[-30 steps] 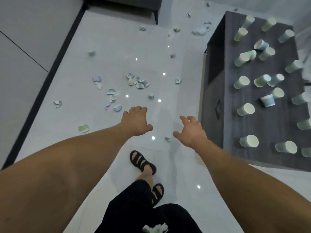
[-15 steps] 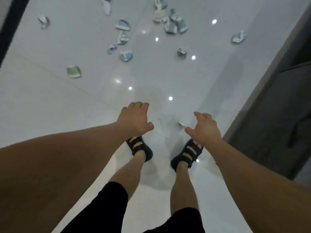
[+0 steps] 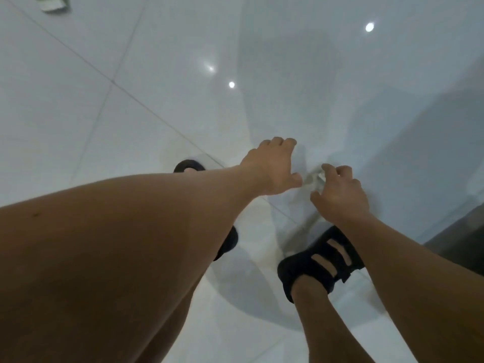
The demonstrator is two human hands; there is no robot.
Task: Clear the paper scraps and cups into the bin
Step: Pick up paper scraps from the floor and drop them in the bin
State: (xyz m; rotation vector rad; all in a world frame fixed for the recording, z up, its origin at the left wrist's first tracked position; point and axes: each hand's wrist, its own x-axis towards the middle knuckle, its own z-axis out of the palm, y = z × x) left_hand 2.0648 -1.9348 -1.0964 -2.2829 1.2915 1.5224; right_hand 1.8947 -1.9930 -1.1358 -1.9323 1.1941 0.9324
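Observation:
A small crumpled white paper scrap [image 3: 313, 179] lies on the glossy white tiled floor [image 3: 131, 127], just ahead of my feet. My right hand [image 3: 339, 192] hovers right over it with bent fingers reaching onto its right side and the thumb held apart below; the hand hides part of the scrap. Just left of the scrap is my left hand [image 3: 273, 166], fingers relaxed and pointing down at the floor, holding nothing. No cups or bin are in view.
A pale green scrap [image 3: 53, 2] lies at the top left edge. The dark cabinet's base [image 3: 461, 242] runs along the right edge. My feet in black sandals [image 3: 320, 265] stand directly below the hands.
The view has dropped much closer to the floor. Both hands have moved down and together around the white scrap; the other scraps and the cups have left the view.

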